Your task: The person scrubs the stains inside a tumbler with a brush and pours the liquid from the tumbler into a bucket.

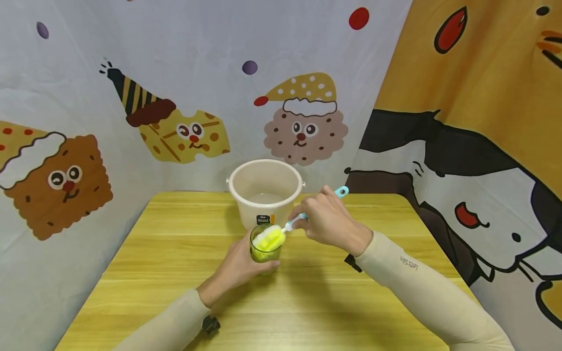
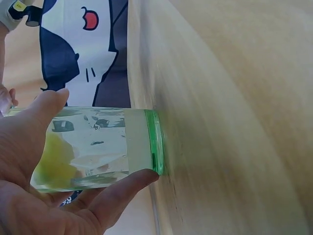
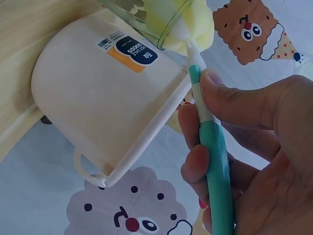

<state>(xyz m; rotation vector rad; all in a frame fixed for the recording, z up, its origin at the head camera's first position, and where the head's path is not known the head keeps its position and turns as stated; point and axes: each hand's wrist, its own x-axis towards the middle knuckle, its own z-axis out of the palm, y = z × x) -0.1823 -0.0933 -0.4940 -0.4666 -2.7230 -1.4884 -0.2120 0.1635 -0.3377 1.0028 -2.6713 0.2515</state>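
My left hand [image 1: 246, 261] grips a clear, green-tinted drinking glass [image 2: 102, 142], thumb on one side and fingers on the other. The glass's thick green base is at or very near the tabletop. In my right hand [image 1: 327, 217] is a bottle brush with a teal and white handle [image 3: 215, 161], pinched between thumb and fingers. The brush's yellow and white sponge head [image 1: 270, 238] sits in the mouth of the glass, its upper part above the rim. In the left wrist view the yellow sponge [image 2: 56, 159] shows blurred through the glass wall.
A cream bucket [image 1: 265, 175] with a label stands just behind the glass, near the table's back edge. The wooden table [image 1: 175, 234] reaches to a patterned cloth backdrop [image 1: 197, 48] behind and at the sides.
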